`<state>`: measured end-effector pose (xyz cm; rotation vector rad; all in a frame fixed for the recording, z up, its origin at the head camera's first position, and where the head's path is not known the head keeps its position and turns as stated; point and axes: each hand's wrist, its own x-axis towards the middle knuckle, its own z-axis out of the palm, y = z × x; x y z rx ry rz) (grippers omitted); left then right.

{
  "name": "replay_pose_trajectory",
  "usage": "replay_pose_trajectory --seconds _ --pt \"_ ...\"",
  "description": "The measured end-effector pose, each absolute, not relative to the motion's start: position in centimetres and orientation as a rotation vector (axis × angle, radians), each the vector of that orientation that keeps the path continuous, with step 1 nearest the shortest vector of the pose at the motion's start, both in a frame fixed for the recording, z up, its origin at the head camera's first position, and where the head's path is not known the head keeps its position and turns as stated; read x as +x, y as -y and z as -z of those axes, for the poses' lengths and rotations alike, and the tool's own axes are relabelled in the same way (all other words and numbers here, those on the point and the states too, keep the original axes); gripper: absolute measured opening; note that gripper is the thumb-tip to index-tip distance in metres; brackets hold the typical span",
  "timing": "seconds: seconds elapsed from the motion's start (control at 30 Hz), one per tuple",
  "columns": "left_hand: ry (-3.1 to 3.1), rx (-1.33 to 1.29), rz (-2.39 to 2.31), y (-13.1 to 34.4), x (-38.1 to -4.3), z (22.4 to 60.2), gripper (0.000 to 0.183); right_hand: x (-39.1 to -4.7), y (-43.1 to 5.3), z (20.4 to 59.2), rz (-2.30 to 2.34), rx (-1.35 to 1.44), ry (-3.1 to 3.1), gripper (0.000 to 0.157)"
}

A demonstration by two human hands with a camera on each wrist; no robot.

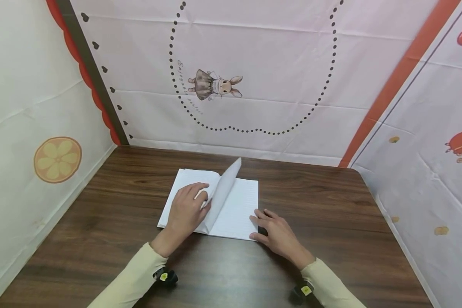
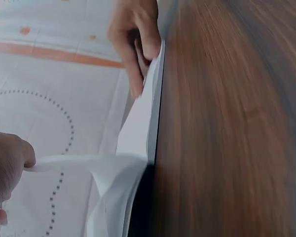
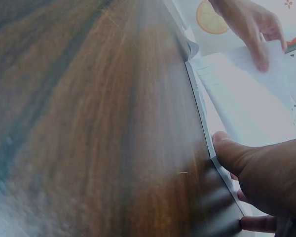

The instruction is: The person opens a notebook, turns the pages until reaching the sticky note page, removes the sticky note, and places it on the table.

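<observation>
An open notebook (image 1: 240, 214) with white lined pages lies on the wooden table. My left hand (image 1: 186, 209), above the notebook's left side, pinches a page (image 1: 226, 188) that stands raised and curved near the middle fold. In the left wrist view the page (image 2: 64, 162) bends away from the left thumb. At the notebook's right edge rests my right hand (image 1: 277, 234), its thumb near the lower corner and its fingers loosely extended along the edge. The right wrist view shows the right thumb (image 3: 229, 150) touching the notebook's border.
Brown wood tabletop (image 1: 315, 201) surrounds the notebook. Printed white cloth (image 1: 285, 77) hangs behind the table, with more cloth along both sides. Each wrist wears a black strap with a small device (image 1: 165, 277).
</observation>
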<state>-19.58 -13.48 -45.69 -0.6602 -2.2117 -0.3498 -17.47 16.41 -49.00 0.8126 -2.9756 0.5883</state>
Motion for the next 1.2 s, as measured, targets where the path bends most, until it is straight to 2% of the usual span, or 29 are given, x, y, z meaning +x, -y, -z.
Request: replay_pose_trajectory --seconds 0.43,0.8,1.07,1.2 --pt "2.325 -0.588 0.298 17.9 -18.5 47.2 0.013 -17.1 -17.2 48.8 -0.549 0.772 3.007 0.059" --pt "2.444 -0.537 0.210 20.2 -18.0 49.0 0.005 -17.6 -16.8 49.0 -0.562 0.844 2.958 0.060" --pt "2.629 -0.421 0.204 20.2 -17.9 49.5 0.011 -17.7 -16.7 49.1 -0.576 0.826 2.972 0.059" --pt "2.730 -0.309 0.268 20.2 -17.9 49.3 0.021 -17.7 -16.7 49.1 -0.574 0.827 2.980 0.059"
